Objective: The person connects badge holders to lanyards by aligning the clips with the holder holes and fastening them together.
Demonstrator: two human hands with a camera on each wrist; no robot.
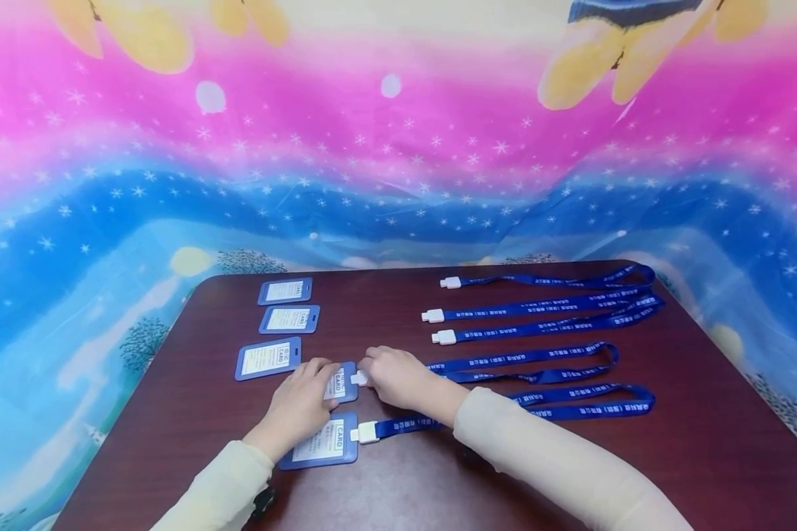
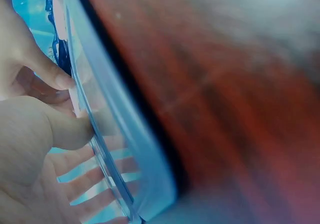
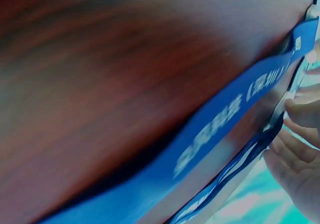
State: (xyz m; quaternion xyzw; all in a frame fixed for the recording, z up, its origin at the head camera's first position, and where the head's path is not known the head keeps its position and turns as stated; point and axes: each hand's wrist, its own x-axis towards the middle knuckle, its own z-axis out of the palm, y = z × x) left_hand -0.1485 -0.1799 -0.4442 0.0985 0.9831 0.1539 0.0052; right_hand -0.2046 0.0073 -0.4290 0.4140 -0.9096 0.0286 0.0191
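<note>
My left hand point(image 1: 301, 402) grips a blue-framed ID badge holder point(image 1: 349, 383) by its long edges, thumb on the near side and fingers across the far side, covering much of it. At the holder's slotted right end, my right hand point(image 1: 398, 377) pinches the white plastic clip point(image 1: 359, 378) of a blue lanyard point(image 1: 505, 361). That clip meets the holder's end, partly hidden by the fingers. Just below lies another badge holder point(image 1: 322, 446), joined at its end to a white clip point(image 1: 368, 432) on a second blue lanyard point(image 1: 408, 425), which passes under my right forearm.
Three more badge holders, the closest one point(image 1: 268, 358) slightly tilted, lie in a column at the left. Across from them, three blue lanyards point(image 1: 538, 304) with white clips stretch side by side over the brown table point(image 1: 173, 428). A colourful printed cloth point(image 1: 385, 162) hangs behind.
</note>
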